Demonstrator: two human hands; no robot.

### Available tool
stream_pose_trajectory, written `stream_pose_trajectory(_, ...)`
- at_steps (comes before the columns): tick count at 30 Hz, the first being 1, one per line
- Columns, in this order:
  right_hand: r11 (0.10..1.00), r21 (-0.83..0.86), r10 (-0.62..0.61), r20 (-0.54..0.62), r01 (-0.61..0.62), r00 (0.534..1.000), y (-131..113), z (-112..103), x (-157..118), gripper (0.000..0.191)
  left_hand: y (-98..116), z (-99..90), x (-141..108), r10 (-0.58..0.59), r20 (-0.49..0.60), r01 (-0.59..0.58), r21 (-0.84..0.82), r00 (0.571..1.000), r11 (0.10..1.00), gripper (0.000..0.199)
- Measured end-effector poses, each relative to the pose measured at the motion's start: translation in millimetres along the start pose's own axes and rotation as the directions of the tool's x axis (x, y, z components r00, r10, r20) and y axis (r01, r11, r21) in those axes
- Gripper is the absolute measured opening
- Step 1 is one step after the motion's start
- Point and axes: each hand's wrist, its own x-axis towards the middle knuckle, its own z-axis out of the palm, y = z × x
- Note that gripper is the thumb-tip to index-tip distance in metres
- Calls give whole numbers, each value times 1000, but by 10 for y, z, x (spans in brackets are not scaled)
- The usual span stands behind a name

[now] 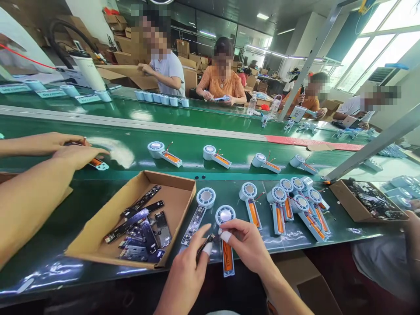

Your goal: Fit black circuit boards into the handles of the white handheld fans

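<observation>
My left hand (188, 267) pinches a narrow dark circuit board (204, 246) between thumb and fingers. Close beside it, my right hand (244, 243) has thumb and index finger together at the neck of a light-blue handheld fan (227, 260). What that pinch holds is too small to make out, perhaps a wire end. White coverings show on both thumbs. The fan's open handle points toward me, with an orange part and dark wire inside. Just left lies another fan (206, 197) with a circuit board (193, 225) on its handle.
A cardboard tray (80, 238) of circuit boards stands at left. Several fans (297, 201) are heaped at right, before a second box (348, 210) of boards. More fans (170, 157) line the green conveyor (197, 131). A co-worker's arms (42, 175) reach in from the left.
</observation>
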Motion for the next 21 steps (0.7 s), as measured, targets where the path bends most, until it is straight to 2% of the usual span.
stream_pose_trajectory(2,995,-102,-10,-10,9,1000,-48,24,-6,13,25,0,13,-147,12,147,-167,989,975,34)
stream_pose_trajectory(4,970,-234,-69,3,68,998,-92,51,-10,15,60,-2,22,-200,18,198,-269,980,942,29)
stream_pose_trajectory(6,926,-348,-145,28,146,989,-112,74,-13,19,91,-4,23,-178,-23,164,-287,984,944,28)
stream_pose_trajectory(10,820,-500,-283,69,279,957,-76,90,-17,22,101,1,3,-52,-142,27,-174,989,984,28)
stream_pose_trajectory(15,674,-631,-389,138,383,911,-71,74,-37,22,91,37,-39,89,-202,-109,-90,975,990,29)
stream_pose_trajectory(18,558,-706,-417,216,436,883,-119,76,-50,23,123,53,-53,57,-211,-83,-116,976,990,28)
stream_pose_trajectory(21,563,-709,-424,193,425,885,-132,81,-50,23,149,51,-30,-83,-173,47,-207,981,977,29)
